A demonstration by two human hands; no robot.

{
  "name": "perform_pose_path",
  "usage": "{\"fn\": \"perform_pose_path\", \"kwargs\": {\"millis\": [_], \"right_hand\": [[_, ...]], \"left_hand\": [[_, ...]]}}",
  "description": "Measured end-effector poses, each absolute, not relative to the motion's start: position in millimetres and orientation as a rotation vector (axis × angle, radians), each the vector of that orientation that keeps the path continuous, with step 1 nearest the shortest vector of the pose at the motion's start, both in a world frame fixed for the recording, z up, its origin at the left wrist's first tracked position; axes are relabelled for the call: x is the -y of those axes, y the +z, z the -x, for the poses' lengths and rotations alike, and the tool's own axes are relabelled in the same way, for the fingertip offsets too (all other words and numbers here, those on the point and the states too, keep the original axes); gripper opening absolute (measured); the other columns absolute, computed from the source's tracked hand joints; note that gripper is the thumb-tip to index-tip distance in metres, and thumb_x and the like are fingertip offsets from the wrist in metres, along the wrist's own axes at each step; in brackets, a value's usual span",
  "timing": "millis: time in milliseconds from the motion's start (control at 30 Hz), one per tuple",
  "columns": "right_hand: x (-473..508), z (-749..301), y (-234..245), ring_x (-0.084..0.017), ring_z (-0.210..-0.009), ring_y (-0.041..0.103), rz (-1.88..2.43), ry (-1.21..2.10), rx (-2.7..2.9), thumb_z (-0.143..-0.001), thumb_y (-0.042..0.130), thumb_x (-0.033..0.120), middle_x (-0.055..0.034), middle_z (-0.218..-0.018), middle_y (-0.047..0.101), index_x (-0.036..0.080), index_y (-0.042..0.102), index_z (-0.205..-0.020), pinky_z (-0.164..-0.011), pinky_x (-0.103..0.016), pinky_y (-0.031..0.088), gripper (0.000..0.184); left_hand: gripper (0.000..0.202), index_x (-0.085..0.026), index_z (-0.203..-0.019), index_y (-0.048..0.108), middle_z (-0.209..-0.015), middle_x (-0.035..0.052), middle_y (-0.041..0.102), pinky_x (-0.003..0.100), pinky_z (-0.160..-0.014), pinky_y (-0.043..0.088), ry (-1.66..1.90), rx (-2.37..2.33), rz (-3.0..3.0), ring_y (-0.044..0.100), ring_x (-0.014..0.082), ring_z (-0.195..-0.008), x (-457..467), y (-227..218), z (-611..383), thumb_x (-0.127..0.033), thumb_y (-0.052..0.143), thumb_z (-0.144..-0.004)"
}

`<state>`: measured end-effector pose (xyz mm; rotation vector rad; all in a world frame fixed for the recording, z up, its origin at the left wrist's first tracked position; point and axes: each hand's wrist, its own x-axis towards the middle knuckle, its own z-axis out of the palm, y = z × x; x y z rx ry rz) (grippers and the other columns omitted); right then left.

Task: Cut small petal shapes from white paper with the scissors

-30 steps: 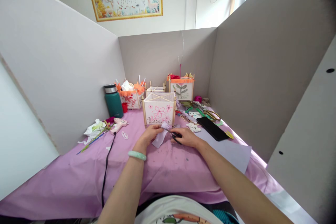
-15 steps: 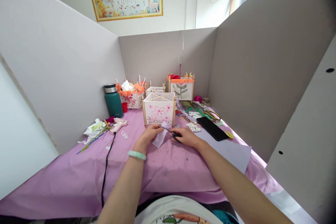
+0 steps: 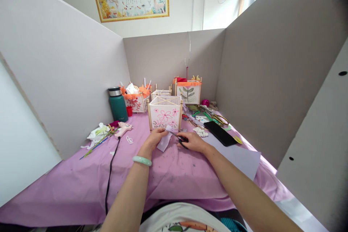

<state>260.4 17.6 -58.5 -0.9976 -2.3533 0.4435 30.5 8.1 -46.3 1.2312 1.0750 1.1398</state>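
Between thumb and fingers, my left hand (image 3: 156,139) pinches a strip of pale purple paper (image 3: 164,143). My right hand (image 3: 193,141) is closed round the handles of black-handled scissors (image 3: 183,139), whose blades point left at the strip. Whether the blades are fully closed on the paper is too small to tell. Just beyond both hands stands a square white lantern-like box (image 3: 165,114) with wooden sticks at its corners and pink flowers drawn on its front.
At left are a green bottle (image 3: 118,105), a pink glue gun (image 3: 124,129) with a black cord, and crumpled white tissue (image 3: 98,133). To the right lie a black phone (image 3: 220,133), a large purple sheet (image 3: 239,159) and gold-handled scissors (image 3: 220,119). Decorated boxes (image 3: 188,93) stand behind.
The paper strip has shifted slightly left and up with my left hand. My right hand and the scissors stay nearly in the same place.
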Motion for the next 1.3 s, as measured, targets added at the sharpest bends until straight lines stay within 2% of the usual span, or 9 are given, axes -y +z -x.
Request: {"fn": "perform_pose_path", "kwargs": {"millis": [300,533,767,1300], "right_hand": [[-12.8,-260.3,-53.2,-0.017,-0.077,0.063,0.967,0.426,2.368,-0.080,0.073,0.038,-0.0046,-0.094,0.075,0.021,0.071,-0.122,-0.069,-0.024,0.043,0.046],[-12.7,-259.8,-54.2,-0.016,-0.075,0.062,0.989,0.436,2.352,-0.080,0.073,0.037,-0.0034,-0.092,0.074,0.021,0.072,-0.120,-0.068,-0.024,0.041,0.044],[-13.9,-259.3,-55.4,-0.016,-0.074,0.062,0.991,0.458,2.343,-0.080,0.073,0.040,-0.0018,-0.090,0.074,0.022,0.073,-0.120,-0.067,-0.024,0.040,0.044],[-19.8,-260.7,-61.9,-0.017,-0.076,0.064,0.968,0.440,2.333,-0.083,0.073,0.037,-0.0037,-0.091,0.076,0.021,0.074,-0.119,-0.068,-0.025,0.041,0.040]], "left_hand": [[0.030,-0.011,-0.081,0.069,-0.067,0.0081,0.071,0.029,-0.059,0.052,1.221,-1.046,-1.108,0.066,0.0185,-0.058,-11.3,-46.8,-31.1,-0.031,0.086,-0.068],[0.033,-0.011,-0.080,0.069,-0.070,0.0080,0.072,0.027,-0.057,0.050,1.181,-1.046,-1.151,0.066,0.0174,-0.058,-11.8,-48.5,-29.5,-0.033,0.088,-0.065],[0.029,-0.011,-0.080,0.069,-0.069,0.0074,0.071,0.028,-0.058,0.050,1.165,-1.066,-1.147,0.065,0.0178,-0.057,-11.7,-49.7,-30.4,-0.032,0.085,-0.068],[0.031,-0.011,-0.080,0.069,-0.069,0.0084,0.072,0.027,-0.055,0.049,1.168,-1.038,-1.145,0.066,0.0182,-0.057,-13.6,-51.3,-28.5,-0.033,0.086,-0.066]]}}
